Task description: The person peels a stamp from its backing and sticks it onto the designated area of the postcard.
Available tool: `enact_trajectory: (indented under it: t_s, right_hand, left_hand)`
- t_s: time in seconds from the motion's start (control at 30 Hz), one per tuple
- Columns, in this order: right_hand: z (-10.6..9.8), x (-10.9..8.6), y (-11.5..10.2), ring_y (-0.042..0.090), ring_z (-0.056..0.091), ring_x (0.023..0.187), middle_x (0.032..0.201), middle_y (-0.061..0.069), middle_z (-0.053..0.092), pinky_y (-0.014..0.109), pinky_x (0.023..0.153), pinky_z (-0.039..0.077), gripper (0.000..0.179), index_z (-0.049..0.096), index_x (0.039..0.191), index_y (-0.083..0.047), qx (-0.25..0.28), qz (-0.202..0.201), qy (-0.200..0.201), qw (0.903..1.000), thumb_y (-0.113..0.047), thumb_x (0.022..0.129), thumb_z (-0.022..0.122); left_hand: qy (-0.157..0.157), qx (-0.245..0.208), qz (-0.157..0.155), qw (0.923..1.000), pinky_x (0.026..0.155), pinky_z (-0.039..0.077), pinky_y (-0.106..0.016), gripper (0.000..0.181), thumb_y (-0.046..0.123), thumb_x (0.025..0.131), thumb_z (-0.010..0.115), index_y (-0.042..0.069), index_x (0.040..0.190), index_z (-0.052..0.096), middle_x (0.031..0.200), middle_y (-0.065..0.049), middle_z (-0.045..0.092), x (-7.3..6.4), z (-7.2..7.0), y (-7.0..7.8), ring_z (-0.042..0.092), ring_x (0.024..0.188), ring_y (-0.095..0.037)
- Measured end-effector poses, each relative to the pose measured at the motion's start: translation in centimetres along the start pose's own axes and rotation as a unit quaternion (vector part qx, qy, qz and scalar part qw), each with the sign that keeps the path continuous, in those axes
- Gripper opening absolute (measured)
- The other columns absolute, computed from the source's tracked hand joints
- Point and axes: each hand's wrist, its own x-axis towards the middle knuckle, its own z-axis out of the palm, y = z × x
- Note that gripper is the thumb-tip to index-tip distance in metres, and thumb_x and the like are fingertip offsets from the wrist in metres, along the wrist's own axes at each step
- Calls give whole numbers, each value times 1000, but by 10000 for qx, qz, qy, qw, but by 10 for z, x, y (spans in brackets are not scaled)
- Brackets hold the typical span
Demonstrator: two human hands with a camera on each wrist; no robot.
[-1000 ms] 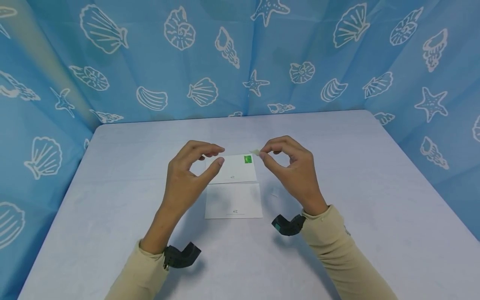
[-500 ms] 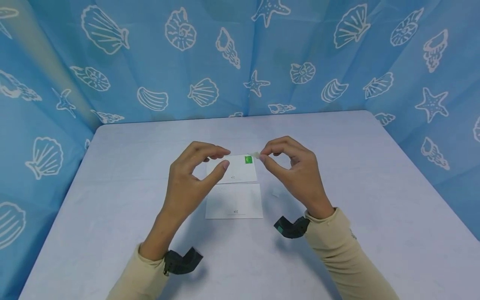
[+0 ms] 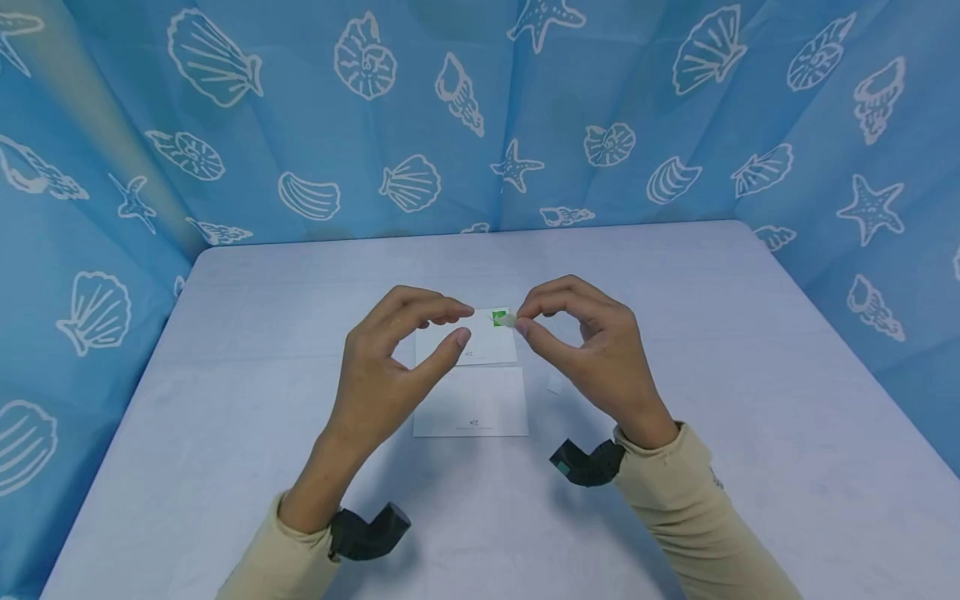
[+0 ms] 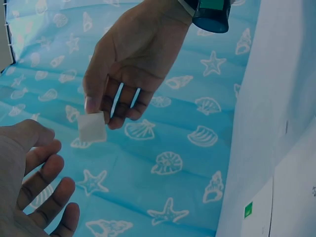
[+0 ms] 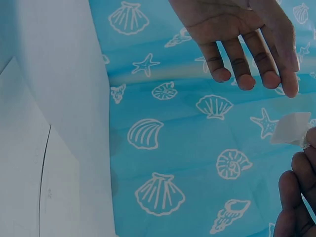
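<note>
My right hand (image 3: 592,350) pinches a small pale square of paper (image 4: 92,127), about the size of a stamp, between thumb and fingertips. In the right wrist view the square (image 5: 292,128) looks slightly curved and translucent. My left hand (image 3: 408,350) hovers just left of it, thumb and fingers apart, holding nothing. Below the hands, two flat white envelopes lie one behind the other. The far envelope (image 3: 480,340) bears a green stamp (image 4: 248,210) in its upper right corner, overlapped in the head view by the held square. The near envelope (image 3: 471,402) shows small print at its bottom edge.
A tiny whitish scrap (image 3: 553,384) lies on the white tablecloth (image 3: 675,292) right of the envelopes. Black camera mounts (image 3: 369,533) sit on both wrists. A blue curtain (image 3: 420,108) with shell prints hangs behind the table and along its sides.
The right hand has lowered the pale square slightly toward the near side, so it now overlaps the green stamp. The left hand has moved a little right, closer to the square.
</note>
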Motion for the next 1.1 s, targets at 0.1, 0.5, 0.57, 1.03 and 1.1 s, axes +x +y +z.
enact_trajectory:
  t_s: [0.1,0.5,0.57,1.03,1.1]
  right_hand:
    - [-1,0,-3,19,60,105,106,-2,66,38,96,51,15,74,96,-9,57,-55,-29,10000,2,87,74]
    - [-1,-2,-17,20,61,104,104,-1,67,36,93,53,18,75,99,-6,174,-171,-229,9994,5,85,75]
    - [-2,-3,-19,21,60,104,105,0,67,36,93,53,19,75,100,-6,233,-190,-304,9991,6,85,75]
    - [-4,-6,-30,23,60,102,104,0,66,40,89,53,24,72,100,-12,559,-309,-982,9931,8,86,72]
    - [-4,-6,-31,22,60,101,104,0,65,40,90,53,24,72,100,-12,544,-356,-1042,9924,7,86,72]
  left_hand:
    - [38,19,92,9999,84,51,-35,24,13,89,77,13,113,74,111,2,66,0,0,2,60,101,-10]
    - [-21,22,261,9997,86,53,-36,26,9,87,78,11,113,74,110,1,65,-1,-3,11,61,101,-12]
    - [-35,4,313,9995,87,53,-35,27,8,87,78,11,113,74,110,1,65,-1,-3,13,62,101,-12]
    - [-375,-199,444,9981,85,54,-32,16,5,86,77,10,102,77,99,5,68,-2,-6,24,63,100,-12]
    - [-421,-217,429,9980,84,54,-31,16,5,86,78,10,101,78,99,6,68,-2,-6,25,62,100,-12]
